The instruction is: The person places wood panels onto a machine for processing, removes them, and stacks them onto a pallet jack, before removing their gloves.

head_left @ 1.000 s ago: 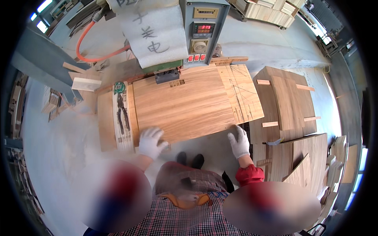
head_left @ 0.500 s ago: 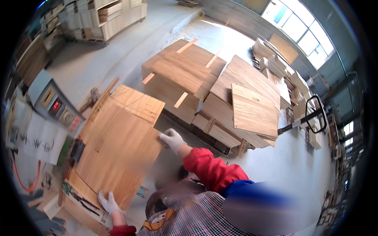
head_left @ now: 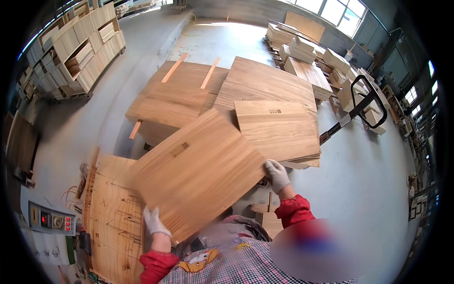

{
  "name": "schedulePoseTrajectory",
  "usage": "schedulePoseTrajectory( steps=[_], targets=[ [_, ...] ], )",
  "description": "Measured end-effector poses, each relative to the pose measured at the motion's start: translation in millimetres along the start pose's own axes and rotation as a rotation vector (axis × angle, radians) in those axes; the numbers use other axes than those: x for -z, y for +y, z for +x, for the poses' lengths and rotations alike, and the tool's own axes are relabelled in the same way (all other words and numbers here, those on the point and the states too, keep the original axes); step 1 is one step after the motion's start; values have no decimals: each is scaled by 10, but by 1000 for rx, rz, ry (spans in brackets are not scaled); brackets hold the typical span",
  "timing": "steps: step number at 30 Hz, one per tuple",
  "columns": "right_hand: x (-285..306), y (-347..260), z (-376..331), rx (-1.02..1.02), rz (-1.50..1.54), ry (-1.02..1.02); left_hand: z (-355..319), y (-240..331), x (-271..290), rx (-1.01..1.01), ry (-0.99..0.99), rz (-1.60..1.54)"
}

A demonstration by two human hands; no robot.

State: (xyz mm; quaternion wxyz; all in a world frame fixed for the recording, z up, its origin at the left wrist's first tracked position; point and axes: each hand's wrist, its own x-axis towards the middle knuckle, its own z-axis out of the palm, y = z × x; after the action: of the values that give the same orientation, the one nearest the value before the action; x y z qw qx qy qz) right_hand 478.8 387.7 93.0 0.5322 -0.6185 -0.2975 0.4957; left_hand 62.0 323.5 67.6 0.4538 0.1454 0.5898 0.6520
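Note:
I carry a large light-brown wooden board point(head_left: 198, 170) flat in front of me, lifted off the work table point(head_left: 111, 222). My left hand point(head_left: 153, 221), in a white glove, grips the board's near left edge. My right hand point(head_left: 276, 174), also gloved, grips its right corner. The board hangs between the table and the stacks of boards point(head_left: 279, 130) on the floor ahead, with its far corner over them.
Two more stacks of boards point(head_left: 175, 99) with thin wooden spacer strips lie ahead. A pallet jack handle point(head_left: 359, 109) stands to the right. Shelves of wooden boxes point(head_left: 75, 57) line the far left. A machine control panel point(head_left: 49, 218) sits at lower left.
The board has come off the table and swung to the right toward the floor stacks. My view has turned from the machine to the stacks.

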Motion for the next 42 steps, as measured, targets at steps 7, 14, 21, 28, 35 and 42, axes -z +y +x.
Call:
schedulePoseTrajectory(
  steps=[7, 14, 21, 28, 35, 42],
  targets=[
    [1701, 100, 318, -155, 224, 479, 119, -943, -2025, 151, -384, 152],
    [2244, 178, 811, -102, 289, 715, -34, -972, -3033, 282, -645, 463],
    [2682, 438, 988, -53, -271, 932, 492, -1134, -3249, -212, -999, 959],
    [1606, -112, 1288, 265, -831, 946, 2039, -1189, -2645, 376, -592, 500],
    [-746, -600, 1940, 512, -799, 351, 3868, -1181, -2428, 729, 33, 317],
    [-2216, -634, 1983, 552, -971, -100, 4293, -1297, -2595, 818, 111, 402]
  ],
)
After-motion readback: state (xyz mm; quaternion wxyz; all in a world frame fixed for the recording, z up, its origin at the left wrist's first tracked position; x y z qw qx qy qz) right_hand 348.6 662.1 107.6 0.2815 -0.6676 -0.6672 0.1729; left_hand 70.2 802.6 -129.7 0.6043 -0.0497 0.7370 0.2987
